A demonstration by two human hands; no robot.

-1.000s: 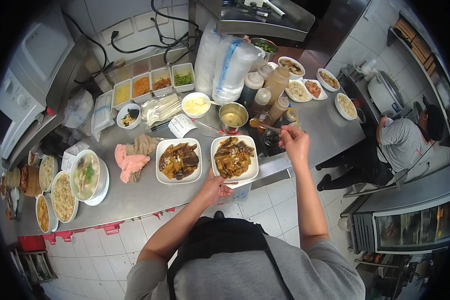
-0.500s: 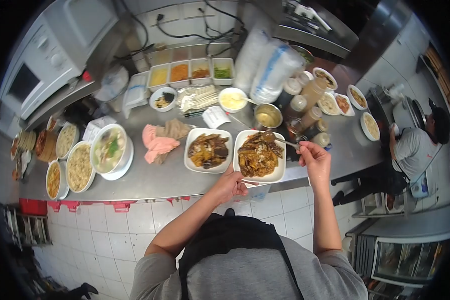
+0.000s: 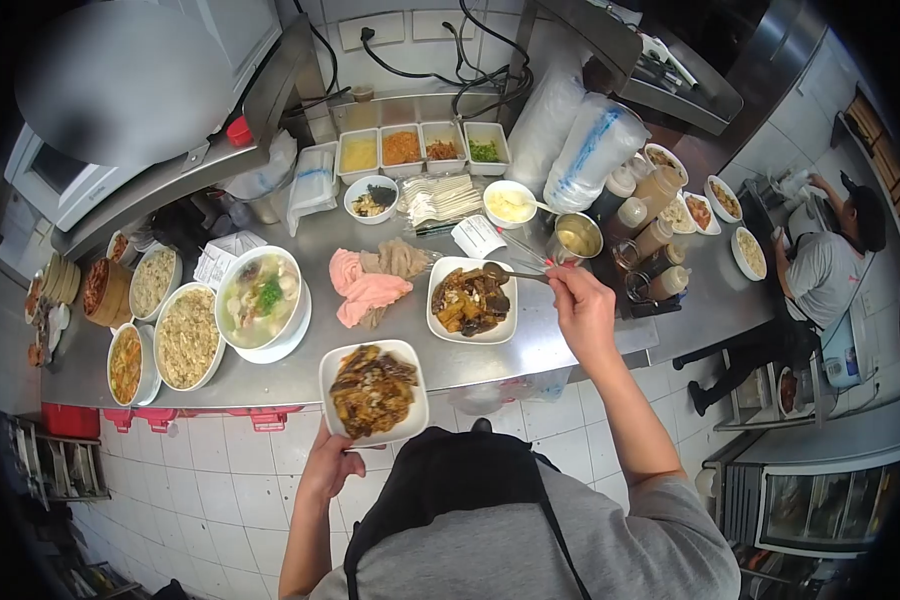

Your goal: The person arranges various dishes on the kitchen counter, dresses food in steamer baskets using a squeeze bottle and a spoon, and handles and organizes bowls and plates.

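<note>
L hand (image 3: 332,465) grips near wht dish (image 3: 416,418) by near-L corner! R hand (image 3: 582,303) pinches spoon (image 3: 523,275), tip at food (image 3: 470,303) in far dish (image 3: 482,336) on ctr (image 3: 295,382).

Left hand (image 3: 332,465) supports 1 near square dish (image 3: 410,425). Right hand (image 3: 582,305) holds 1 spoon (image 3: 526,275) at the far square dish (image 3: 507,325).

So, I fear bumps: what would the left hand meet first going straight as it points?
Probably the pink cloth, held bowl leading; the left hand may meet the counter edge first, its height being unclear.
</note>
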